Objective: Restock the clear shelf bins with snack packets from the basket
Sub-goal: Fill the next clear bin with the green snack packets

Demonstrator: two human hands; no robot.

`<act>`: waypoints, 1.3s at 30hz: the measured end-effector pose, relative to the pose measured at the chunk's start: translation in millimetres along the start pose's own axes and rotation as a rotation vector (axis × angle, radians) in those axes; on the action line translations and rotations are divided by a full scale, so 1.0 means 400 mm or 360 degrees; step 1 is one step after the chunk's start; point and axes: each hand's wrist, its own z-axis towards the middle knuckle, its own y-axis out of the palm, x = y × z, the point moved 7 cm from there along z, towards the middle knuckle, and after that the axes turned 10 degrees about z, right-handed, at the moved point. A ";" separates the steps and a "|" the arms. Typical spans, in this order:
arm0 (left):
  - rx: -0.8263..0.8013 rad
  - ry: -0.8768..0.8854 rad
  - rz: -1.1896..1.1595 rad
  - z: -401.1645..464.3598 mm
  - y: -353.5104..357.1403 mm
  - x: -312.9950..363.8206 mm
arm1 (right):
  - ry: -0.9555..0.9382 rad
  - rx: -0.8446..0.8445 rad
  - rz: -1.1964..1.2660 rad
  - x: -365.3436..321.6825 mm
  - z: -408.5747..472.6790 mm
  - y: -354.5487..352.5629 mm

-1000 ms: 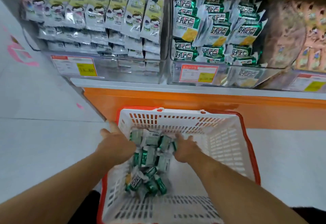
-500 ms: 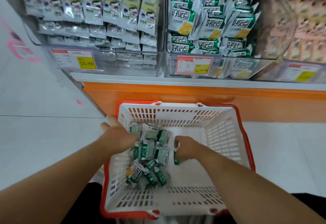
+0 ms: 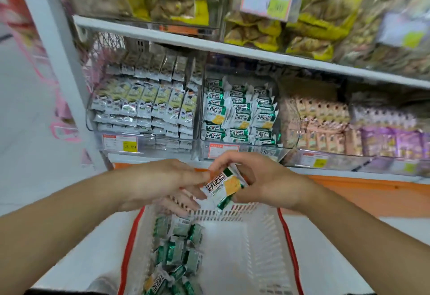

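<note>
1. The left hand (image 3: pixel 162 183), at centre left of the frame, lay open, its straight fingertips touching the snack packet (image 3: pixel 224 187).
2. The packet, at frame centre above the basket (image 3: pixel 256 243), ran its long axis from lower left to upper right, printed face toward the camera.
3. The right hand (image 3: pixel 263 183) pinched it, nearer the clear bin (image 3: pixel 239 113) of matching packets, directly above in the frame.

We saw bright, even light with almost no shadows. The upper shelf (image 3: pixel 232 49) was blurred by motion, the edges bent strongly, and the clear bins (image 3: pixel 242 150) showed weak glare.
</note>
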 end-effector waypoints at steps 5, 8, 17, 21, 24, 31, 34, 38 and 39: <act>0.0391 0.0283 -0.0294 0.006 0.003 0.081 | -0.0170 0.0270 -0.0024 -0.027 -0.007 -0.048; 0.0600 0.0303 -0.0259 0.017 -0.013 0.102 | -0.0217 0.0407 -0.0249 -0.029 0.003 -0.080; 0.0878 0.0432 0.0391 0.121 -0.014 0.224 | -0.0159 0.0621 -0.0459 0.016 -0.002 -0.215; 0.1084 0.0520 0.0744 0.202 -0.029 0.333 | 0.0049 0.1039 -0.0825 0.039 -0.061 -0.377; 0.1176 0.0600 0.0934 0.284 -0.032 0.393 | 0.0228 0.1075 -0.1100 0.072 -0.069 -0.425; 0.1263 0.0565 0.1030 0.435 -0.027 0.412 | 0.0268 0.0991 -0.0999 0.100 -0.055 -0.438; 0.1475 0.0650 0.1356 0.451 -0.017 0.415 | 0.0241 0.1002 -0.0980 0.107 -0.053 -0.437; 0.1552 0.0630 0.1618 0.465 -0.008 0.430 | 0.0203 0.1018 -0.0953 0.107 -0.056 -0.443; 0.1540 0.0606 0.1654 0.469 -0.005 0.436 | 0.0195 0.1015 -0.0943 0.104 -0.058 -0.443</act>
